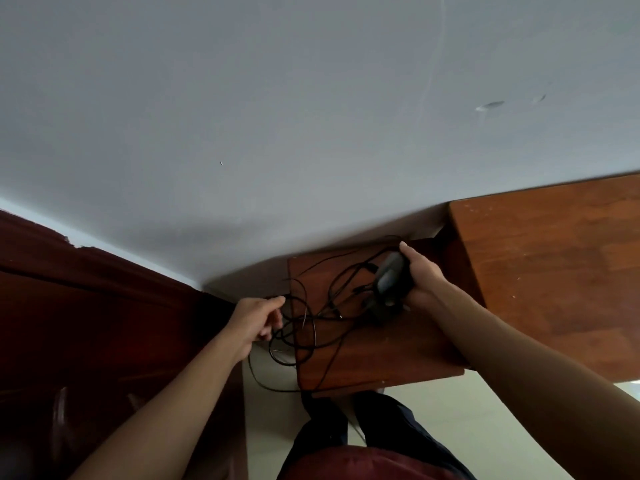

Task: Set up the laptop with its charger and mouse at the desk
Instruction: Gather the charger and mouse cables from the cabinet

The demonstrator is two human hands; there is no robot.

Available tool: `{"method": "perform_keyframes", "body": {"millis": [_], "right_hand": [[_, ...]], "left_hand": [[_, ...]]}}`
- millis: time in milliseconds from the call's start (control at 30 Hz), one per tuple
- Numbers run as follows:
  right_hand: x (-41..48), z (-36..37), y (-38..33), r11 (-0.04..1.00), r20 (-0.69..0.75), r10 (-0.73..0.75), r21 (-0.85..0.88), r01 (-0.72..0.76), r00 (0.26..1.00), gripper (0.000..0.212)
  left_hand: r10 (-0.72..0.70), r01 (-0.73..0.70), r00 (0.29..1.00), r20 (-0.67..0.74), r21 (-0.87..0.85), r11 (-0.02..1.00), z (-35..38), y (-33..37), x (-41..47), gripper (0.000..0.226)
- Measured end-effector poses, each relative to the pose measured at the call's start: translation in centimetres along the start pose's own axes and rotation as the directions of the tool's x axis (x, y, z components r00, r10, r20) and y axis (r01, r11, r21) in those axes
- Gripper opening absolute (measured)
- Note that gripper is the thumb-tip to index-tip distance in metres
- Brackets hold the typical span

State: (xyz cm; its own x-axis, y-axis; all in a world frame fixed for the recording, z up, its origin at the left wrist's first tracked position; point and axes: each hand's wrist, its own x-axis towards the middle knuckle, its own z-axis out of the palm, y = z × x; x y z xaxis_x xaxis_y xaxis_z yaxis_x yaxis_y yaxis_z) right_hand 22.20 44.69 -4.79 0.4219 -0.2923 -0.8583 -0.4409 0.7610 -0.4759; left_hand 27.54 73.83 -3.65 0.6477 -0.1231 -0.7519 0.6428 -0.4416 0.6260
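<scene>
My right hand [420, 278] grips a dark mouse [389, 280] together with a black charger brick [381, 308] just above a low wooden side table [374, 355]. A tangle of thin black cables [311, 317] trails from them across the table top and over its left edge. My left hand [256, 318] pinches a loop of that cable at the table's left edge. No laptop is in view.
A larger wooden desk [561, 258] stands higher on the right, against a pale wall [277, 116]. Dark red wooden furniture [86, 323] fills the left. My legs [346, 441] and a pale floor show below the side table.
</scene>
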Motion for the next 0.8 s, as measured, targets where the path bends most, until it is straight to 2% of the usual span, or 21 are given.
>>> {"method": "perform_keyframes", "body": {"millis": [67, 133, 233, 300, 400, 533, 633, 733, 800], "right_hand": [[-0.4, 1.7, 1.0, 0.996, 0.004, 0.044, 0.083, -0.044, 0.999, 0.031], [-0.7, 3.3, 2.2, 0.992, 0.006, 0.084, 0.099, -0.084, 0.996, 0.033], [-1.2, 5.0, 3.8, 0.992, -0.005, 0.1, 0.082, -0.099, 0.995, 0.037], [-1.3, 5.4, 4.5, 0.994, -0.017, 0.103, 0.026, -0.102, 0.995, 0.036], [-1.5, 4.7, 5.4, 0.986, 0.014, 0.134, -0.1, -0.132, 0.991, 0.035], [-1.3, 2.3, 6.8, 0.926, 0.005, 0.176, -0.339, -0.164, 0.984, 0.031], [-1.0, 0.9, 7.9, 0.911, 0.037, 0.248, -0.35, -0.22, 0.968, 0.021], [-0.3, -0.3, 8.7, 0.842, 0.032, 0.129, -0.531, -0.093, 0.991, 0.01], [0.7, -1.7, 8.5, 0.696, 0.047, -0.038, -0.716, 0.06, 0.998, 0.015]], "left_hand": [[0.0, 0.002, 0.997, 0.075, -0.02, 1.0, 1.5, 0.0, -0.4, 0.031], [0.005, 0.001, 0.985, 0.174, -0.033, 0.999, 2.5, 0.2, -0.7, 0.035], [0.003, -0.004, 0.944, 0.33, 0.003, 1.0, 3.0, 0.7, -1.1, 0.05], [0.016, -0.037, 0.928, 0.371, 0.05, 0.998, 2.7, 0.7, -1.1, 0.046], [0.062, -0.075, 0.96, 0.274, 0.035, 0.997, 2.3, 0.2, -0.8, 0.023], [0.118, -0.123, 0.985, 0.126, 0.031, 0.992, 1.8, 0.2, -0.1, 0.029], [0.12, -0.122, 0.99, 0.071, 0.017, 0.992, 2.2, 0.2, -0.1, 0.031], [0.054, -0.054, 0.998, 0.01, -0.023, 0.998, 2.9, 0.1, -0.1, 0.033], [0.027, -0.027, 0.999, -0.017, -0.006, 1.0, 3.0, 0.2, 0.1, 0.033]]}}
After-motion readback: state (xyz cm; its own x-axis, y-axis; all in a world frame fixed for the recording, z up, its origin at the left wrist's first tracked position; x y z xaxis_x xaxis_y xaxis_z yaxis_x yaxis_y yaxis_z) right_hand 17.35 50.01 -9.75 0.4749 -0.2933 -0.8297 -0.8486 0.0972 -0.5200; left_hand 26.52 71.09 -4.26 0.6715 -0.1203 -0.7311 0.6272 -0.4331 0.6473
